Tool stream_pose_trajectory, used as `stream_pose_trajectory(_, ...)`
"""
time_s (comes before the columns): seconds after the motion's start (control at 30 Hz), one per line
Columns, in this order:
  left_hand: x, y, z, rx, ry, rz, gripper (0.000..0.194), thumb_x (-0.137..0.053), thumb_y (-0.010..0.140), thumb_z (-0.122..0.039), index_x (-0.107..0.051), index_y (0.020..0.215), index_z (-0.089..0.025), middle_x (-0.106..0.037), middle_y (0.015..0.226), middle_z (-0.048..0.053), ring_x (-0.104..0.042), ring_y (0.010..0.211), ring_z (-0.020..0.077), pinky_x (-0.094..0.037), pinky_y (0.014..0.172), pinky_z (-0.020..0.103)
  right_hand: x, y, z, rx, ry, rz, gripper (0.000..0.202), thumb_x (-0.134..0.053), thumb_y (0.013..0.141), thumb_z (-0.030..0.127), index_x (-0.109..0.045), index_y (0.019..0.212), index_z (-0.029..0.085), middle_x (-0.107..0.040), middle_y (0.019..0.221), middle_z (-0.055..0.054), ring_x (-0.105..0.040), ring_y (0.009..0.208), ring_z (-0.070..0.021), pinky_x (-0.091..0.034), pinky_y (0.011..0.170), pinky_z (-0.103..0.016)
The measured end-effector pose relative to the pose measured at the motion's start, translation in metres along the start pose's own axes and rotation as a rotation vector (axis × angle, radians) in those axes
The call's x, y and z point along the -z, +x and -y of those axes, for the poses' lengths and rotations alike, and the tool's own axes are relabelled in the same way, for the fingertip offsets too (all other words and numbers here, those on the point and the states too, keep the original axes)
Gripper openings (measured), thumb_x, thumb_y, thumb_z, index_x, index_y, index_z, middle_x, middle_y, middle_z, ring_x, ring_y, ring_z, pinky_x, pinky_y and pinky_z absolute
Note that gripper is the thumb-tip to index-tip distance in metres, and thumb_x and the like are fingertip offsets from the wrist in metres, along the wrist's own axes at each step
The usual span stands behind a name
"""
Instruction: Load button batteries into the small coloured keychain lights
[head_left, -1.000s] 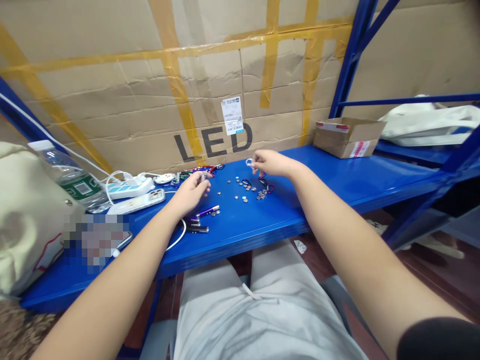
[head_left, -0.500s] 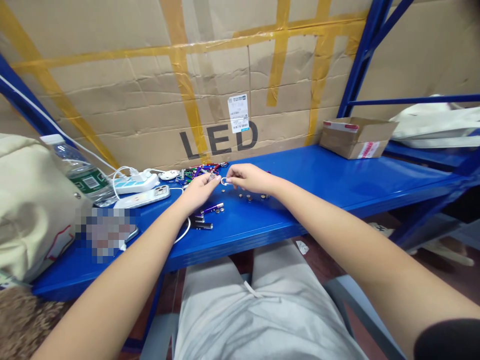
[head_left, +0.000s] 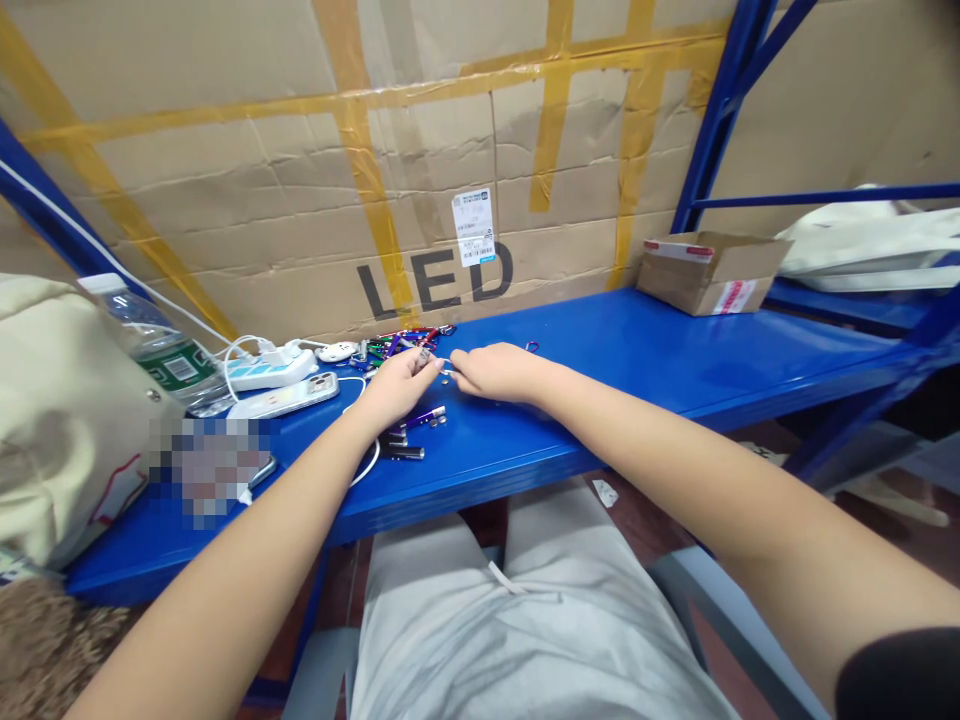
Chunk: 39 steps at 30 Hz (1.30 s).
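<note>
My left hand [head_left: 401,382] is closed in a pinch on a small silvery piece [head_left: 425,356], mostly hidden by the fingers. A thin pale loop [head_left: 448,366] bridges the gap between both hands. My right hand [head_left: 495,372] has its fingertips closed at the loop's right end, palm down over the table. Close to my left hand lies a pile of small coloured metal tubes and clips [head_left: 401,342]. Nearer me are a purple tube [head_left: 426,418], a black tube [head_left: 405,452] and small round silver discs [head_left: 438,422]. A small dark red and blue ring [head_left: 532,346] lies beyond my right hand.
On the left stand a power strip [head_left: 274,370], a phone [head_left: 289,396], a water bottle [head_left: 161,345] and a cream bag [head_left: 60,410]. A white cable [head_left: 371,465] loops by my left wrist. An open cardboard box [head_left: 709,275] sits at the right on the blue table [head_left: 600,330].
My right hand has turned flatter and lowered, now covering the several small discs seen beneath it before. The pale loop is less exposed. My left hand has barely moved.
</note>
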<state>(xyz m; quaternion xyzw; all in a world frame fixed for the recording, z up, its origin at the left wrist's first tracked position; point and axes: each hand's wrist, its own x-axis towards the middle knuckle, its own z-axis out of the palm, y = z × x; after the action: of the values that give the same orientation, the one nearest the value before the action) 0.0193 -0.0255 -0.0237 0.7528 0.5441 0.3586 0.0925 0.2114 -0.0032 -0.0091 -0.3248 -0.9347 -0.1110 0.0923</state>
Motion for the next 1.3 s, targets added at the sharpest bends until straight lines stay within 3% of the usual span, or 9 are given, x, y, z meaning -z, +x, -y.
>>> stream_pose_trajectory(0.1,0.0,-0.001,-0.002,0.014,-0.003,0.007,0.034,-0.05,0.084,-0.051,-0.049,0.069,-0.021,-0.051,0.063,-0.002,-0.045,0.061,0.0154,-0.036,0.059,0.029,0.002,0.001,0.001,-0.018,-0.048,0.004,0.03,-0.036,0.098,0.034,-0.054,0.108,0.011,-0.071,0.092,-0.016,-0.067,0.084,-0.028,-0.037,0.062,-0.031)
stream_pose_trajectory(0.33,0.002,-0.005,-0.01,0.045,0.0,0.158,0.028,-0.06,0.078,-0.048,-0.056,0.073,-0.02,-0.051,0.063,-0.003,-0.044,0.059,0.0148,-0.033,0.056,0.028,0.003,0.006,-0.004,-0.113,-0.037,-0.111,0.032,-0.03,0.099,0.031,-0.053,0.111,0.011,-0.071,0.093,-0.018,-0.067,0.085,-0.0296,-0.037,0.063,-0.032)
stream_pose_trajectory(0.6,0.001,-0.004,-0.003,-0.004,-0.131,0.24,0.015,-0.06,0.076,-0.032,-0.053,0.077,-0.019,-0.05,0.071,-0.002,-0.044,0.064,0.0131,-0.034,0.059,0.026,-0.003,0.009,0.006,-0.043,-0.088,-0.12,0.031,-0.031,0.098,0.03,-0.049,0.113,0.01,-0.071,0.09,-0.018,-0.068,0.085,-0.0308,-0.037,0.061,-0.031)
stream_pose_trajectory(0.8,0.003,-0.007,-0.012,0.217,-0.667,0.261,0.023,-0.061,0.076,-0.035,-0.044,0.079,-0.02,-0.034,0.058,-0.008,-0.028,0.047,0.0072,-0.021,0.047,0.021,-0.002,0.008,0.005,-0.081,-0.03,-0.153,0.028,-0.032,0.098,0.03,-0.049,0.109,0.011,-0.069,0.087,-0.016,-0.066,0.079,-0.0286,-0.037,0.061,-0.032)
stream_pose_trajectory(0.9,0.004,-0.005,-0.008,0.179,-0.67,0.233,0.026,-0.059,0.083,-0.043,-0.045,0.083,-0.021,-0.033,0.056,-0.008,-0.028,0.046,0.0072,-0.02,0.046,0.02,-0.003,0.009,0.0,-0.023,0.205,-0.169,0.019,-0.036,0.096,0.028,-0.05,0.095,0.015,-0.067,0.085,-0.012,-0.06,0.072,-0.0218,-0.038,0.062,-0.03)
stream_pose_trajectory(1.03,0.004,-0.002,-0.001,0.036,-0.435,0.177,0.029,-0.054,0.089,-0.049,-0.052,0.094,-0.02,-0.037,0.057,-0.007,-0.033,0.049,0.0087,-0.026,0.048,0.022,-0.008,0.01,-0.007,0.077,0.782,-0.138,0.024,-0.031,0.097,0.026,-0.04,0.075,0.02,-0.055,0.066,0.0,-0.048,0.058,-0.0119,-0.039,0.058,-0.025)
stream_pose_trajectory(1.17,0.005,-0.001,-0.001,-0.065,-0.31,0.19,0.031,-0.049,0.092,-0.047,-0.056,0.102,-0.018,-0.041,0.063,-0.005,-0.037,0.055,0.0098,-0.03,0.053,0.023,-0.012,0.009,-0.011,0.095,1.237,0.025,0.024,-0.028,0.097,0.024,-0.035,0.074,0.022,-0.038,0.048,0.007,-0.031,0.042,-0.0093,-0.03,0.043,-0.022)
stream_pose_trajectory(1.3,0.005,-0.001,-0.003,-0.112,-0.297,0.205,0.032,-0.051,0.092,-0.045,-0.057,0.107,-0.018,-0.044,0.065,-0.004,-0.04,0.058,0.0106,-0.031,0.055,0.023,-0.012,0.009,-0.011,0.133,1.462,0.164,0.023,-0.03,0.096,0.028,-0.036,0.074,0.022,-0.031,0.041,0.01,-0.019,0.036,-0.0084,-0.021,0.037,-0.021)
